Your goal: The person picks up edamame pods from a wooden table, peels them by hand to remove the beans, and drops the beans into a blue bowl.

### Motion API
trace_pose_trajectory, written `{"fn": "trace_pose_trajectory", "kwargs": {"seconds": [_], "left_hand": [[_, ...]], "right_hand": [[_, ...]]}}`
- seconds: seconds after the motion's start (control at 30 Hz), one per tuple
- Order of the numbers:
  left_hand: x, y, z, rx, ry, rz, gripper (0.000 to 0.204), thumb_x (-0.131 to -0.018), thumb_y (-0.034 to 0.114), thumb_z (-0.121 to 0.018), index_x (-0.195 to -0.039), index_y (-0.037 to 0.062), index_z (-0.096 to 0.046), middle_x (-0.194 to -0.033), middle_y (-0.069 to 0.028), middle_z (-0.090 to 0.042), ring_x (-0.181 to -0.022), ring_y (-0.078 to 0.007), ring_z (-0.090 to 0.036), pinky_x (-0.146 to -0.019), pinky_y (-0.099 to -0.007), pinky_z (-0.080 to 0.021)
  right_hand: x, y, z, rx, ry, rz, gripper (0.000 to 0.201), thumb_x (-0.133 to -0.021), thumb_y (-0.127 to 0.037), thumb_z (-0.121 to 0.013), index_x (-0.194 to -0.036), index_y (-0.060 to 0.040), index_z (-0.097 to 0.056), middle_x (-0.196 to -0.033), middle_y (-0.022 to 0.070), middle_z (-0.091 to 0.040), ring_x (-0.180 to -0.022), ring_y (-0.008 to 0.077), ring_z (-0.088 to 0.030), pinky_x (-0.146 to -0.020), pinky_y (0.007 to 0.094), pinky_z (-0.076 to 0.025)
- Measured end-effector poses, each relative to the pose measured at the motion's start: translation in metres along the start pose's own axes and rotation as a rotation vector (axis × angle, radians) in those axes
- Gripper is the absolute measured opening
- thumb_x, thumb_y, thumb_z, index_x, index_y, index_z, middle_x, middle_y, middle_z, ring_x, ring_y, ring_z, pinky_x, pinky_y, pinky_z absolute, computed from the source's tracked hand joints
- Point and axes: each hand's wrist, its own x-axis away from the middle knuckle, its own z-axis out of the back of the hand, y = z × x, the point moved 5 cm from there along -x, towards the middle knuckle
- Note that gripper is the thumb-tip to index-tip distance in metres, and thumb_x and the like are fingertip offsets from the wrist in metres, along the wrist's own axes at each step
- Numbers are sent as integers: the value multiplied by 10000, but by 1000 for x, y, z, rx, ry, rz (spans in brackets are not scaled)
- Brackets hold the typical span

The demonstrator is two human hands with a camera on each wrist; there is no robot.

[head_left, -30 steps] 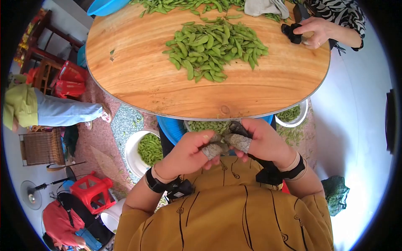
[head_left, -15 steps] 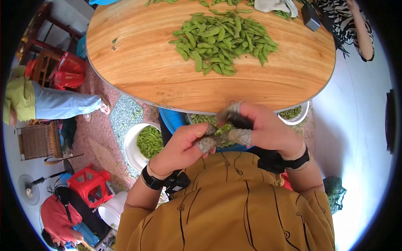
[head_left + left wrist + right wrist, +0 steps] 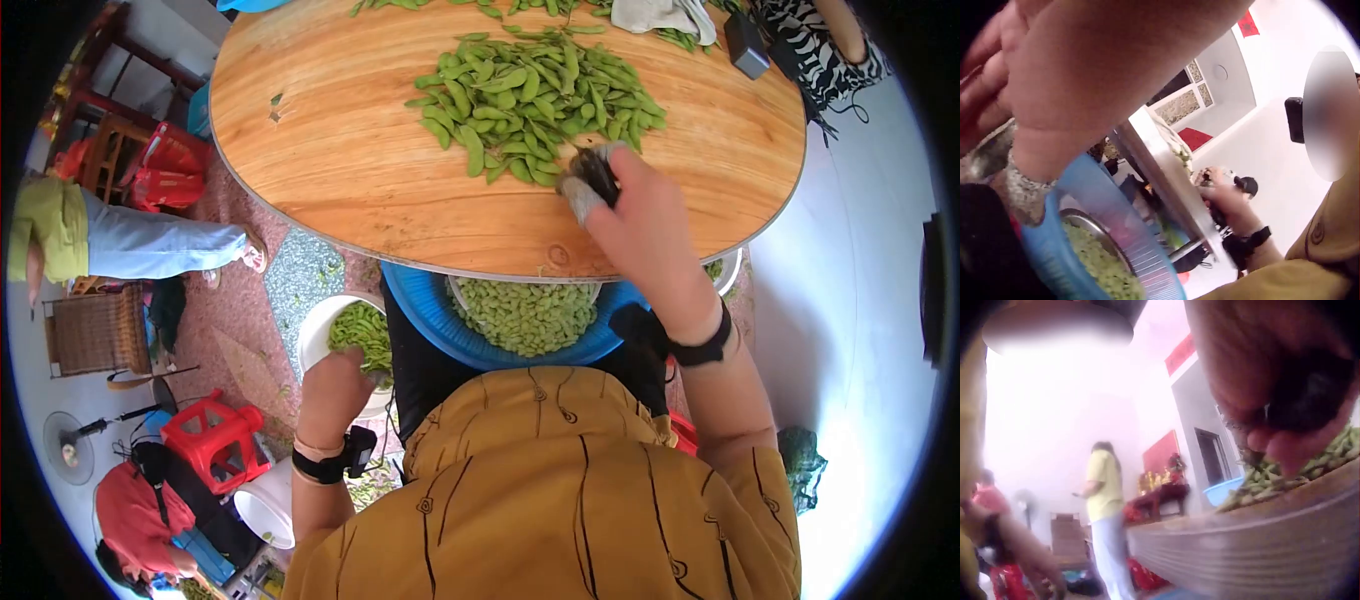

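Observation:
My left hand is over the near side of a white bucket of green pods. In the left wrist view its fingers are loose, with a grey wrap on a digit. My right hand reaches over the table to the near edge of a heap of green soybean pods. Grey wraps cover its thumb and a finger, and something black shows between them; I cannot tell whether it is held. Below the table edge, a blue basin contains a bowl of shelled beans.
The round wooden table has more pods and a pale cloth at its far side. A black box is near a person in a zebra-print sleeve. A red stool and a person in yellow are to the left.
My hands were together above the basin, with a green pod between them half a second ago. Now the left is down at the white bucket and the right is forward at the heap.

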Motion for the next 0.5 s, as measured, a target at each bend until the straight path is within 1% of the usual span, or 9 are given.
{"fn": "trace_pose_trajectory", "kwargs": {"seconds": [0.03, 0.1, 0.17, 0.23, 0.27, 0.33, 0.43, 0.47, 0.5], "left_hand": [[0, 11, 8, 94, 82, -130, 193, -753, 192, -679, -834, 37, -596, -804, -191, -629, -772, -365, -623, -657, -449, -489], [-5, 34, 24, 160, 73, -194, 187, -766, 187, -673, -852, 38, -602, -807, -185, -625, -776, -364, -618, -665, -447, -486], [-16, 58, 36, 234, 66, -255, 181, -778, 182, -668, -870, 38, -607, -810, -179, -621, -781, -364, -614, -673, -444, -483], [-22, 87, 50, 537, 162, -513, 142, -810, 82, -585, -934, 26, -622, -808, -170, -627, -759, -346, -604, -663, -391, -476], [-25, 101, 58, 542, 164, -514, 142, -810, 82, -585, -934, 26, -622, -808, -170, -627, -759, -346, -604, -663, -391, -476], [-28, 131, 79, 833, 128, -597, 156, -800, 35, -566, -940, 24, -633, -803, -168, -625, -715, -306, -611, -626, -339, -473], [-40, 157, 85, 738, 225, -704, 192, -794, 5, -541, -963, 17, -631, -768, -144, -612, -676, -242, -615, -595, -304, -468], [-41, 161, 85, 736, 227, -704, 192, -794, 5, -541, -963, 17, -631, -768, -144, -612, -676, -242, -615, -595, -304, -468], [-43, 165, 82, 718, 155, -671, 218, -798, -13, -516, -984, 12, -627, -768, -122, -616, -687, -195, -613, -599, -288, -471]], "right_hand": [[-7, 2, -2, 69, 18, -16, 187, -778, -133, -651, -841, 9, -547, -735, 231, -591, -678, 410, -584, -594, 438, -464], [-9, 3, -3, 139, 40, -26, 195, -771, -125, -652, -859, 12, -544, -733, 243, -591, -678, 413, -584, -591, 437, -466], [-7, 3, -2, 59, 69, -30, 214, -757, -121, -658, -884, 6, -542, -727, 239, -593, -676, 415, -585, -596, 430, -474], [-3, 8, 3, 28, 79, -56, 214, -752, -118, -660, -882, 4, -543, -735, 236, -597, -681, 414, -587, -600, 435, -477], [0, 11, 5, -6, 89, -91, 214, -746, -116, -661, -881, 3, -545, -743, 233, -601, -686, 414, -589, -604, 440, -479], [6, 10, 8, 22, 106, -72, 212, -745, -112, -659, -882, 3, -546, -749, 230, -605, -689, 413, -591, -610, 441, -482], [3, 6, 6, 48, 139, -23, 209, -739, -107, -656, -876, 4, -543, -754, 223, -609, -696, 411, -595, -618, 441, -484], [1, 4, 3, 45, 157, 1, 207, -735, -106, -655, -868, 4, -540, -753, 220, -609, -699, 410, -596, -621, 440, -484], [-2, 5, 0, 42, 161, 1, 207, -735, -106, -655, -868, 4, -540, -753, 220, -609, -699, 410, -596, -621, 440, -484]]}}
